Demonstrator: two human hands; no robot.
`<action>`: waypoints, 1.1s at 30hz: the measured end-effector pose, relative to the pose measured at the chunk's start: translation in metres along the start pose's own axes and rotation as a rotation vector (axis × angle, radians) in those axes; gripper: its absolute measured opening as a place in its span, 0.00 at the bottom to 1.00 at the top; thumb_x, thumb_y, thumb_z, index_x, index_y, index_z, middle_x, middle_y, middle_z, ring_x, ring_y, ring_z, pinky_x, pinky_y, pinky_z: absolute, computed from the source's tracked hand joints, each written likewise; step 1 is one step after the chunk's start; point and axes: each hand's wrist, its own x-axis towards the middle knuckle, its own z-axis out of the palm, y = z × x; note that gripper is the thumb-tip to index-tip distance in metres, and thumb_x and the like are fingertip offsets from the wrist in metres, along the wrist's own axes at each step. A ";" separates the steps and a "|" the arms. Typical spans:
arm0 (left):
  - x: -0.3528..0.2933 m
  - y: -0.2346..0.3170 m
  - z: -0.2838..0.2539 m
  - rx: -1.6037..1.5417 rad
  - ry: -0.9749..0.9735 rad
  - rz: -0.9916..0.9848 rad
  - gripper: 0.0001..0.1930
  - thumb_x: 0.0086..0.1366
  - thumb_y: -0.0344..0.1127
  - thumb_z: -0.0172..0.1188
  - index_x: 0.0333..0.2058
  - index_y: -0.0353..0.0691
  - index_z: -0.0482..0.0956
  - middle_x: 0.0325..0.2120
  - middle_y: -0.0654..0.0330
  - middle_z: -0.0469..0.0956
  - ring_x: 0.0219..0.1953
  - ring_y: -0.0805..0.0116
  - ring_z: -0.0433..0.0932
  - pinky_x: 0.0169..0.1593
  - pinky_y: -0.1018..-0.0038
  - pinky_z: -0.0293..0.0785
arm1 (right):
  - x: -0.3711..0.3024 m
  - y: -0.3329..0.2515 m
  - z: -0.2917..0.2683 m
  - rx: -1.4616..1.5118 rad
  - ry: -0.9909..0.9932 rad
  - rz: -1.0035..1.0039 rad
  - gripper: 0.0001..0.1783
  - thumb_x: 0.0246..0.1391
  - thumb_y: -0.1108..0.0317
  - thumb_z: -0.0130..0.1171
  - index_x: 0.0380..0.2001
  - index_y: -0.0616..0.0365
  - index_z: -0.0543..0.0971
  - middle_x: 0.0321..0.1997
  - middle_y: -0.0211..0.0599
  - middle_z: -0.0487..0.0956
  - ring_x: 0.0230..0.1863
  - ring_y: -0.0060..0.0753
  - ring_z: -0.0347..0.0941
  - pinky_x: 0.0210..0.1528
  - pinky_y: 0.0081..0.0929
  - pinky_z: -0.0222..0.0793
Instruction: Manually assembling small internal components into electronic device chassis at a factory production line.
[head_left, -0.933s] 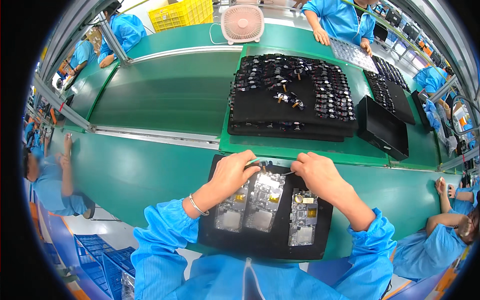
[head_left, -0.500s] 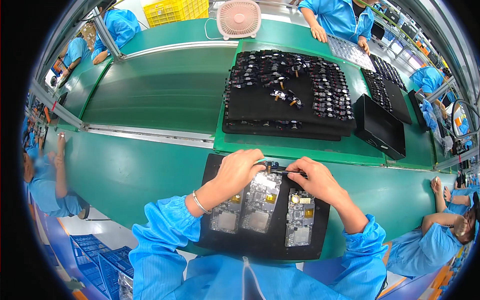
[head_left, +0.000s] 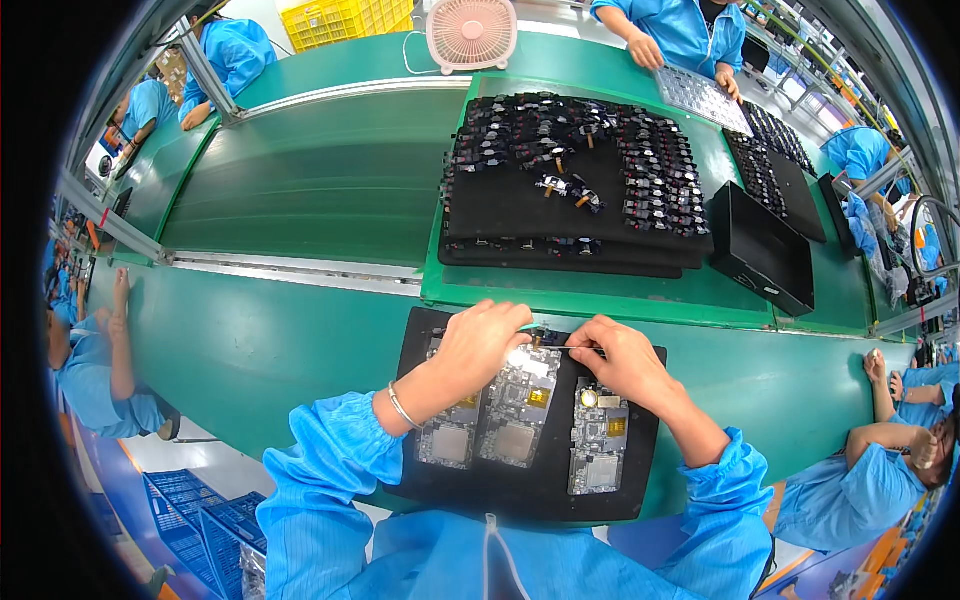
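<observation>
Three circuit boards lie on a black foam mat (head_left: 545, 490) in front of me: a left board (head_left: 446, 445), a middle board (head_left: 518, 408) and a right board (head_left: 599, 445). My left hand (head_left: 478, 345) is closed at the top end of the middle board, with a thin teal piece showing at its fingertips. My right hand (head_left: 618, 355) pinches a slender tweezers-like tool (head_left: 572, 348), pointing left to the same end. A small dark part (head_left: 546, 335) sits between the hands there; its details are too small to tell.
Beyond the mat, a black foam stack (head_left: 540, 215) carries several rows of small dark modules. A black open box (head_left: 762, 250) stands to its right. Further off are a pink fan (head_left: 472, 35) and a yellow crate (head_left: 345, 20). Co-workers in blue sit around the green bench (head_left: 250, 330).
My right hand has shifted slightly left, and less of the tool shows. My left hand stays at the middle board's top end. The boards remain in place.
</observation>
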 end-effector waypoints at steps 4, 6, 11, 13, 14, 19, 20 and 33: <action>0.001 -0.001 0.000 0.019 -0.002 0.015 0.09 0.50 0.33 0.58 0.28 0.40 0.68 0.21 0.57 0.71 0.27 0.56 0.70 0.30 0.64 0.67 | 0.001 0.003 0.000 -0.005 0.015 -0.016 0.06 0.46 0.70 0.55 0.29 0.59 0.75 0.30 0.38 0.74 0.33 0.37 0.72 0.36 0.28 0.67; -0.001 0.000 0.000 0.026 0.003 0.019 0.09 0.49 0.33 0.58 0.28 0.40 0.68 0.21 0.57 0.71 0.27 0.56 0.70 0.29 0.64 0.68 | 0.001 0.004 0.001 0.024 0.006 -0.017 0.06 0.46 0.70 0.56 0.29 0.59 0.75 0.30 0.38 0.74 0.32 0.36 0.72 0.35 0.27 0.67; 0.000 0.003 -0.002 0.044 -0.003 0.033 0.09 0.49 0.33 0.58 0.28 0.40 0.69 0.21 0.58 0.71 0.27 0.57 0.71 0.29 0.65 0.68 | 0.001 0.005 0.002 0.037 -0.006 -0.008 0.06 0.46 0.70 0.56 0.29 0.60 0.75 0.29 0.38 0.74 0.31 0.35 0.72 0.35 0.27 0.66; 0.001 0.003 -0.002 0.053 0.022 0.029 0.09 0.49 0.35 0.59 0.28 0.40 0.71 0.21 0.59 0.72 0.27 0.58 0.71 0.30 0.67 0.67 | 0.001 0.006 0.002 0.041 -0.005 -0.019 0.06 0.46 0.70 0.55 0.29 0.60 0.75 0.29 0.38 0.74 0.31 0.35 0.72 0.35 0.27 0.66; 0.001 0.004 -0.002 0.053 0.019 0.030 0.09 0.49 0.35 0.59 0.28 0.40 0.71 0.21 0.59 0.72 0.27 0.58 0.71 0.30 0.67 0.67 | 0.001 0.006 0.003 0.037 -0.005 -0.020 0.06 0.46 0.70 0.55 0.29 0.60 0.75 0.29 0.38 0.74 0.32 0.35 0.72 0.35 0.27 0.66; -0.001 0.004 -0.001 0.056 0.026 0.031 0.09 0.50 0.35 0.58 0.28 0.40 0.71 0.21 0.59 0.72 0.26 0.58 0.71 0.30 0.67 0.67 | 0.001 0.005 0.003 -0.004 0.014 -0.054 0.06 0.46 0.70 0.55 0.29 0.60 0.75 0.30 0.38 0.74 0.32 0.37 0.72 0.35 0.27 0.67; -0.002 0.004 -0.001 0.056 0.025 0.032 0.09 0.50 0.35 0.58 0.28 0.40 0.71 0.21 0.59 0.72 0.26 0.58 0.71 0.30 0.67 0.67 | 0.001 0.005 0.003 -0.021 0.012 -0.061 0.06 0.46 0.70 0.55 0.29 0.60 0.75 0.31 0.38 0.74 0.33 0.37 0.72 0.36 0.28 0.67; -0.003 0.003 0.000 0.058 0.037 0.026 0.09 0.50 0.35 0.59 0.28 0.40 0.71 0.22 0.59 0.73 0.27 0.59 0.71 0.30 0.68 0.68 | 0.000 0.004 0.007 0.001 0.032 -0.064 0.06 0.46 0.71 0.55 0.29 0.60 0.74 0.30 0.38 0.74 0.33 0.38 0.72 0.35 0.28 0.67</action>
